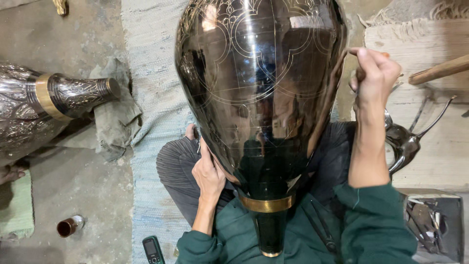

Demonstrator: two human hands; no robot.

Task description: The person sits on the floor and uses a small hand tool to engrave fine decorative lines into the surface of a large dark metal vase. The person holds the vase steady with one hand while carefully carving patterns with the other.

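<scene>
A large dark polished metal vase (259,98), engraved with fine lines, rests on the seated person's lap, neck toward the body. The left hand (207,173) lies open-fingered against its lower side; the right hand (373,73) pinches a thin engraving tool (352,51) at its shoulder. A second engraved vessel (53,102) lies nearby on the floor.

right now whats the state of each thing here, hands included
large dark vase: lying in the lap, neck toward the person, partly engraved
left hand: flat against the vase's lower side
right hand: closed on a thin tool at the vase's edge
second engraved vessel: lying on its side on a cloth
phone: on the rug, screen dark
small jar: tipped over on the floor
</scene>
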